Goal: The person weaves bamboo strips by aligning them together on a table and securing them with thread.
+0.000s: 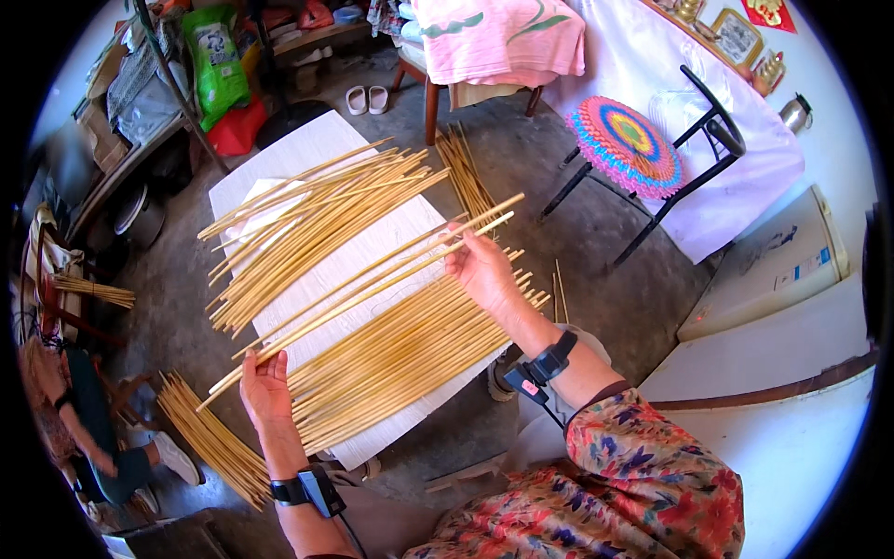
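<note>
Slender, straw-yellow stalks (358,300) stretch slantwise between my hands, above the middle of a pale table (300,144). My left hand (267,387) is closed around their lower left end. Toward their upper right end, my right hand (480,268) pinches them between thumb and fingers. Exactly how many stalks I hold is hard to tell. On the near half of the table lies a flat row of similar stalks (400,349), side by side. A looser pile of stalks (321,238) covers the far half, partly over a white sheet.
More stalks (214,443) lean at the lower left, and another bundle (463,172) lies beyond the table. A black chair with a colourful round cushion (629,140) stands at right. Another person (84,419) sits at far left. White slippers (367,100) rest on the floor.
</note>
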